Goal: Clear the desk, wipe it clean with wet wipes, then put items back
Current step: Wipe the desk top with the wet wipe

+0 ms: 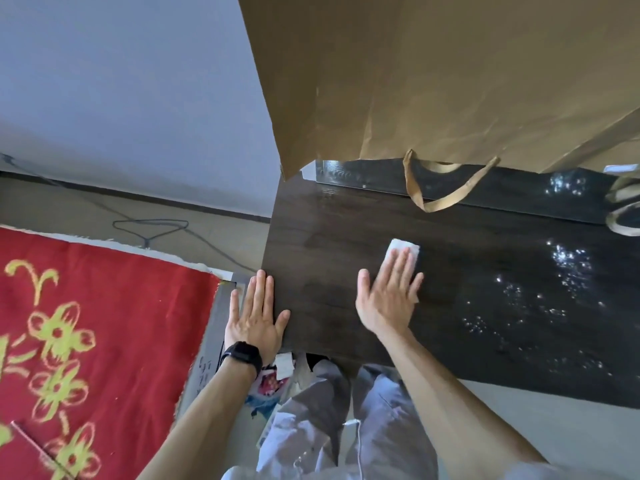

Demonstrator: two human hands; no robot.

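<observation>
- A red woven rug with yellow flowers (86,323) lies on the floor left of the desk.
- The left hand (254,317) lies flat with straight fingers on the left edge of the dark wood-grain desk (329,244), near its front-left corner, holding nothing.
- The right hand (388,299) presses with straight fingers on the white folded wet wipe (401,249) mid-desk. The wipe's long axis runs across the desk, well apart from the left hand.
- Droplets glisten to the right, so the matt stretch to the left likely comes next.

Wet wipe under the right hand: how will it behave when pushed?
Wet wipe is a thin folded pad, so probably limp and apt to bunch. The flat right hand pressing it should let it slide, since the desk looks smooth.
</observation>
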